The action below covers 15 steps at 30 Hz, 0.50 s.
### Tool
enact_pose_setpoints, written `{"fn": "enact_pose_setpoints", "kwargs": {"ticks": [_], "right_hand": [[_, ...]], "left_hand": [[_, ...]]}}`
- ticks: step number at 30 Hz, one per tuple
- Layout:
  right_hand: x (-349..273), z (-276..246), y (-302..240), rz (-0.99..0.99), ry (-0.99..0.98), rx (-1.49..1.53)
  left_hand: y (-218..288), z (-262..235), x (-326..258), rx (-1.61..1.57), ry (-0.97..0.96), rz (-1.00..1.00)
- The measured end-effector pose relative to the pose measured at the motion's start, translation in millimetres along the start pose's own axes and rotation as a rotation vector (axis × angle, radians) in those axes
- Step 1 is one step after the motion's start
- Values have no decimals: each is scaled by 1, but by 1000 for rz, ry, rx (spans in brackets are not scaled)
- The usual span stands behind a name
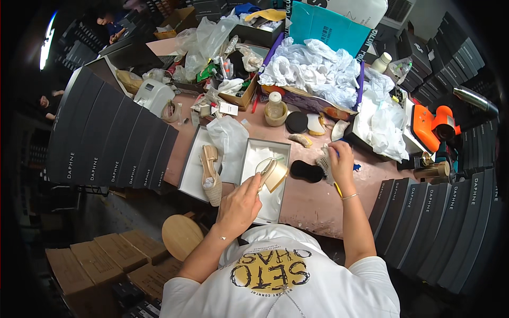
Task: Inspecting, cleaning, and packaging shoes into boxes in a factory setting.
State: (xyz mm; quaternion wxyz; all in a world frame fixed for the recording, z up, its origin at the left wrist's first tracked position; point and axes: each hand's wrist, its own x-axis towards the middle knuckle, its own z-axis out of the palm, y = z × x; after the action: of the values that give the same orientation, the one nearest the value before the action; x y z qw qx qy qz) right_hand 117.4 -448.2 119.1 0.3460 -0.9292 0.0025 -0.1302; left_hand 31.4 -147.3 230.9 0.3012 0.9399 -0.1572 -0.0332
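Observation:
My left hand (241,206) is closed around a beige high-heeled sandal (275,176), held tilted over an open shoebox (287,151) with white paper inside. The matching sandal (210,172), with a woven-looking sole, lies in the box half (190,177) to the left, beside white tissue paper (229,146). On the right, my right hand (342,161) has its fingers closed at a crumpled grey-white rag (324,165). A small blue thing shows between these fingers; what they grip is unclear. Left of the rag lies a black sponge-shaped pad (307,171).
Stacked dark shoeboxes (106,138) wall the left side; more shoeboxes (435,228) line the right. Behind stand a bottle in a cup (275,108), a round black lid (296,122), a carton of crumpled paper (318,69) and an orange tool (427,127). A stool (182,237) stands lower left.

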Motion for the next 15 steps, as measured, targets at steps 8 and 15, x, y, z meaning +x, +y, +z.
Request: {"fn": "enact_pose_setpoints", "kwargs": {"ticks": [8, 15], "right_hand": [[-18, -13, -81, 49, -698, 917], [-71, 18, -117, 94, -596, 965]], "left_hand": [[-11, 5, -1, 115, -127, 216], [-52, 37, -19, -647, 539, -307]]}}
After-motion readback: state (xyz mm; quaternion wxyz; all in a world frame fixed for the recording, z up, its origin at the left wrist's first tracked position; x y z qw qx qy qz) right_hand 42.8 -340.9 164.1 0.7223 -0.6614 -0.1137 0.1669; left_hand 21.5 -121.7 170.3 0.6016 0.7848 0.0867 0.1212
